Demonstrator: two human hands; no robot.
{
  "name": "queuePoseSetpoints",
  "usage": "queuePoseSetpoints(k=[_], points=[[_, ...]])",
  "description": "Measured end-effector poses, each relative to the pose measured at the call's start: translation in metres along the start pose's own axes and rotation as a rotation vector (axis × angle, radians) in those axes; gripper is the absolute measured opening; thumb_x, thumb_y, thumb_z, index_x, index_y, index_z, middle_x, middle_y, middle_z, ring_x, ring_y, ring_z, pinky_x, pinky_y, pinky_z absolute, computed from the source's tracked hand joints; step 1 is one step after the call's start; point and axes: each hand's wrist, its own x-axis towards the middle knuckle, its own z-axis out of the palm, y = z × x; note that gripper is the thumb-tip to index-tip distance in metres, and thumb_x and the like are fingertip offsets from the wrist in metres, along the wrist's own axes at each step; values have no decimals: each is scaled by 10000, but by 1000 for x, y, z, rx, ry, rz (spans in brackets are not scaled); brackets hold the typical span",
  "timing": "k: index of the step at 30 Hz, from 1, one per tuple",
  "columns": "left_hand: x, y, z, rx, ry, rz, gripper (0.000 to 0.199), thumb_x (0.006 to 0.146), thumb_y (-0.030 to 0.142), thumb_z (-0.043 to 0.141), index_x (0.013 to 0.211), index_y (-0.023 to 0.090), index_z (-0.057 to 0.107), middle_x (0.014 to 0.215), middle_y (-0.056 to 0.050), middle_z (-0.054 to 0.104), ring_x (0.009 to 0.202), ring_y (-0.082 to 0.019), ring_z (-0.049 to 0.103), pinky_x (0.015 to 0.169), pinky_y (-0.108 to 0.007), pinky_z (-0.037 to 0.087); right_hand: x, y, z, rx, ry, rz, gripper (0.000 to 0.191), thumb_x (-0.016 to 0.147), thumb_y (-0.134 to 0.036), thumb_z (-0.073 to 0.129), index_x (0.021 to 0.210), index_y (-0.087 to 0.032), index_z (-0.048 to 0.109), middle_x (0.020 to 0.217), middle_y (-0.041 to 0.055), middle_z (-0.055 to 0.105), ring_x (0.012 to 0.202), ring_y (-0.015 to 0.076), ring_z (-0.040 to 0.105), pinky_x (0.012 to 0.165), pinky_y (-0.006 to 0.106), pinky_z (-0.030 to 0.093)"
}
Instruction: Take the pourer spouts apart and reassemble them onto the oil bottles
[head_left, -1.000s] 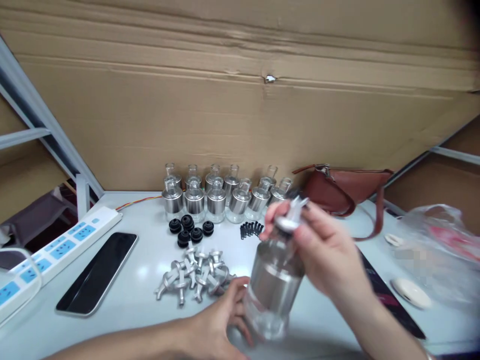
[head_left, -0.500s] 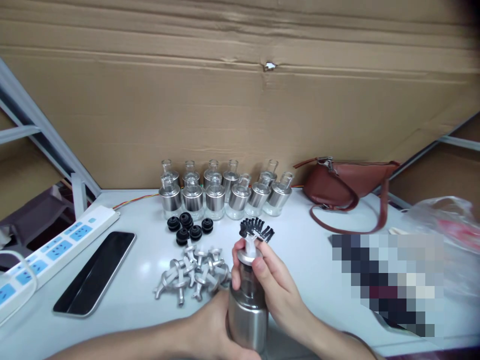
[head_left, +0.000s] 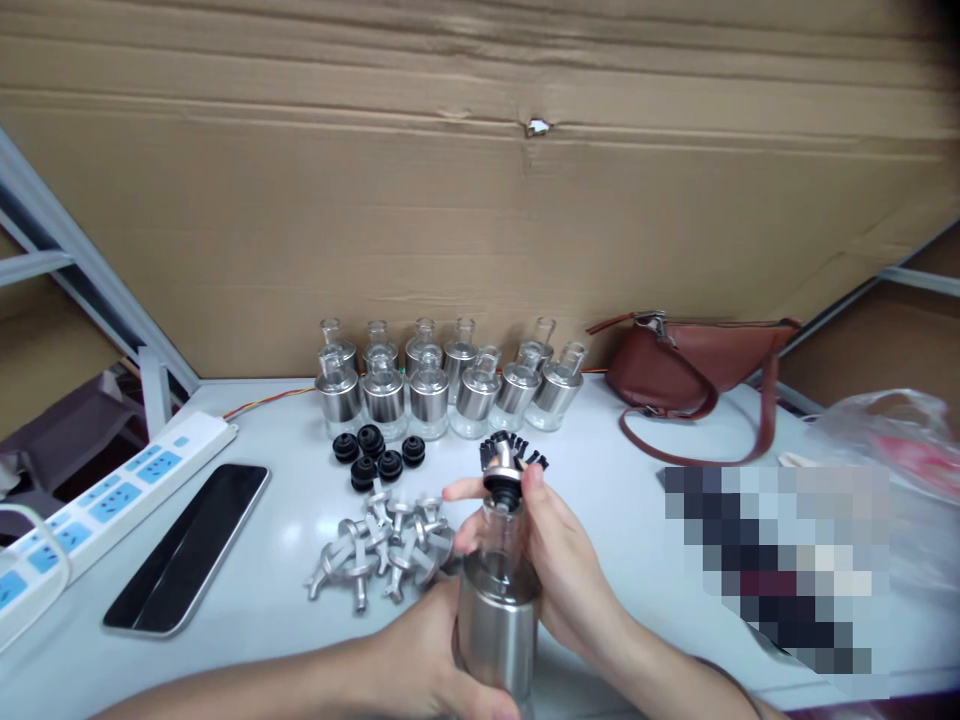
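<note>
My left hand [head_left: 442, 650] is wrapped round the body of a glass bottle [head_left: 498, 635] with a brushed-metal sleeve, held upright near the front edge. At the bottle's mouth sits a pourer [head_left: 502, 480] with a metal spout and disc and a black ribbed rubber stopper; some of the rubber shows above the glass rim. My right hand [head_left: 562, 565] is at the neck, thumb against the pourer's disc, fingers reaching behind and to its left. Left of the bottle lies a pile of metal pourer spouts [head_left: 390, 545]. Behind it are several black rubber stoppers [head_left: 390, 465].
Two rows of similar bottles [head_left: 429, 390] stand along the cardboard wall. A fan of black bristle-like pieces [head_left: 536, 458] lies behind the pourer. At left are a phone [head_left: 187, 550] and a power strip [head_left: 112, 500]; at right, a brown handbag [head_left: 697, 365] and a plastic bag [head_left: 892, 450].
The pourer has risen relative to the bottle, so its black rubber and the bottle's rim now show. My right fingers have spread to the left; my left hand keeps its hold.
</note>
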Motion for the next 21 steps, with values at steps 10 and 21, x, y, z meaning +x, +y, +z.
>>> queuePoseSetpoints(k=[10,21], points=[[-2,1,-2,47,14,-90,751,542,758,733,927,125,609,768,-20,527,694,-143,469,626,-260,356,3,-11,-37,-270,-5,-496,203,791,-363,731,870,-259,575,838,-34,575,704,100,528,654,198,454],[-2,3,3,-20,-13,50,685,606,677,763,1022,161,591,875,-52,593,990,-273,550,917,-409,397,-10,-46,-33,-1120,-334,-464,265,858,-468,653,924,-215,610,683,-22,614,576,112,540,562,214,424]])
